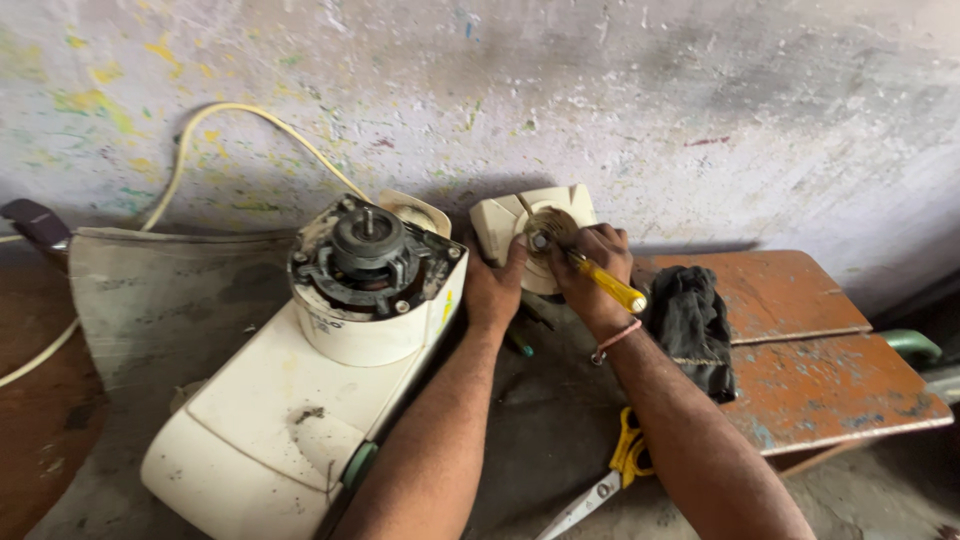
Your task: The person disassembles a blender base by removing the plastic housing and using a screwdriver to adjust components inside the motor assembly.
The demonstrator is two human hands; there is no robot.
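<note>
a: state the condition of your hands.

b: your right hand is closed around the yellow-handled screwdriver, its tip set at the centre of the cream cover plate. your left hand is partly open, palm and fingers pressed flat against that plate's left edge, holding nothing else.

a: location of the plate?

b: it leans against the wall at the back edge of the floor area, just right of the cream appliance base.

a: adjacent items?

b: the exposed motor sits on top of that base. a black cloth lies at the left edge of the rusty orange bench. yellow-handled scissors lie under your right forearm.
</note>
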